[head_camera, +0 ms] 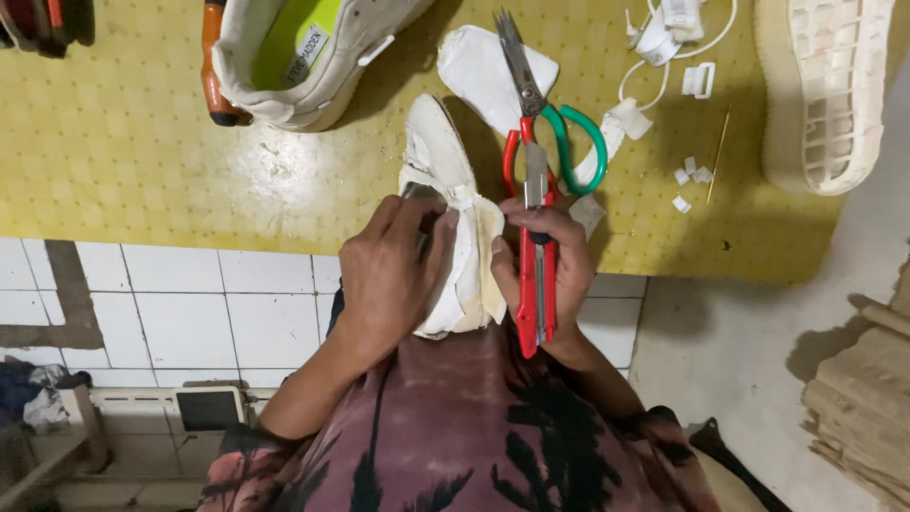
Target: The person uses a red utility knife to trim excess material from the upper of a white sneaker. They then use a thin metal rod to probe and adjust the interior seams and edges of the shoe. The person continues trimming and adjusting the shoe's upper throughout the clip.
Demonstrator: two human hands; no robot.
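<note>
You hold a white shoe upper (445,190) against your body, its toe pointing away from you onto the yellow counter (123,142) and its rear part hanging past the counter's near edge. Your left hand (389,270) lies over the left side of that upper, fingers curled and pressed together on the material, with the fingertips reaching its middle seam; the grip there is a flat clamp, not a pinch. Your right hand (540,275) sits just right of the upper, touching its peeling edge, and its grip is wrapped tight around a red utility knife (534,265). The knife stands lengthwise along your palm, its blade end pointing away from you and its tail end toward your chest. So the upper lies between your two hands, held by the left and flanked by the knife in the right.

Just beyond the knife's tip, a pair of scissors (540,114) with one red and one green handle rests on the counter, blades pointing away from you and lying over a white insole piece (479,66). Left of the upper and farther from you stands a cream sneaker (303,66) with a bright green lining. Right of the scissors lie white scraps and cords (678,38), and farther right a white outsole (829,90) lies tread up.
</note>
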